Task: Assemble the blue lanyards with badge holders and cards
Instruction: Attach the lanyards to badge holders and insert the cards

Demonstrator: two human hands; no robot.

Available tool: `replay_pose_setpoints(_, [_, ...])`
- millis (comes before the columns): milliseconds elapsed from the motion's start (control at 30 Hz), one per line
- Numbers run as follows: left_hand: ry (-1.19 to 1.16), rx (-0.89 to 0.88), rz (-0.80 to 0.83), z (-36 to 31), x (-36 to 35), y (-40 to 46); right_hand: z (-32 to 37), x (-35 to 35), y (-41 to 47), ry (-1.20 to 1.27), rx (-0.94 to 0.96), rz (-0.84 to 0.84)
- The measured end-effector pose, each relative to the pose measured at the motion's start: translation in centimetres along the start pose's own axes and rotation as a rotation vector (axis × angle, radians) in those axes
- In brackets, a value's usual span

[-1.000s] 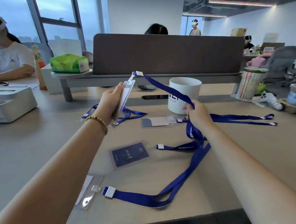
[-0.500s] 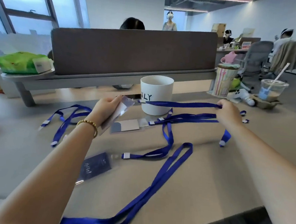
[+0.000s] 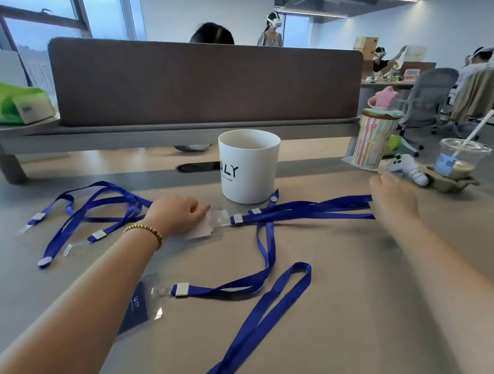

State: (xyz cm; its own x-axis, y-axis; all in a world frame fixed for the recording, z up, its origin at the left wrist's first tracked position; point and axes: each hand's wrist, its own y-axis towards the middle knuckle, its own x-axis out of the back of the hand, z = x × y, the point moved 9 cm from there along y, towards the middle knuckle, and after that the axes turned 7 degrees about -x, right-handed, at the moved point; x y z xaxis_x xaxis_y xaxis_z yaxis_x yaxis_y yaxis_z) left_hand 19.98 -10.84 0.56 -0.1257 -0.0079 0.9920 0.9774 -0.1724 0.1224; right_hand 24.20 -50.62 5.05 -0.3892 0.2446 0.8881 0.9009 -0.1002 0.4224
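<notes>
My left hand lies on the worktop w/ fingers curled over the pale badge holder, pinning it flat; grip there is a light pinch/press at the holder's left edge. My right hand is out far right, fingers fairly straight, resting on the far end of the blue lanyard; can't see any closed grip on it, looks more like a flat press.

Key relation: the lanyard's long axis runs left-to-right betw. my two hands, straps lying nearly straight and side by side, clip end w/ white crimp touching the holder's top just right of my left fingers. So left hand is nearer the holder, right hand nearer the strap loop. This set looks joined and laid out; next prob. let go and reach for another.

A finished set, dark card in clear sleeve, sits close in under my left forearm, its strap looping away to the right. Loose lanyards lie tangled left of my left hand, no holders on them that I can see. White cup stands just behind the straps.
</notes>
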Motion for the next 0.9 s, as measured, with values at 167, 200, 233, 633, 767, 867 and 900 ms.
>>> replay_pose_setpoints(167, [0.069,-0.08,-0.093,-1.1,0.3,-0.1,-1.7,-2.8,-0.3,-0.014,-0.176,0.189])
replay_pose_setpoints(200, [0.072,-0.071,-0.082,-0.9,0.1,-0.2,-2.0,-3.0,-0.4,-0.016,-0.212,0.233])
replay_pose_setpoints(233, [0.056,-0.064,-0.08,-1.0,0.0,-0.3,-2.2,-3.0,-0.6,-0.015,-0.232,0.286])
replay_pose_setpoints(633, [-0.078,0.048,0.221,-5.5,-4.0,-0.5,5.7,-5.8,-6.1,0.328,-0.212,0.581])
replay_pose_setpoints(767, [-0.061,0.041,0.2,-5.4,-3.7,-0.4,4.1,-6.3,-6.1,0.29,-0.257,0.579])
replay_pose_setpoints(867, [-0.09,0.062,0.195,-5.5,-3.4,-0.4,4.5,-5.4,-6.6,0.291,-0.237,0.587])
replay_pose_setpoints(900, [-0.096,0.064,0.175,-5.6,-3.0,-0.5,5.0,-4.9,-6.7,0.3,-0.211,0.562])
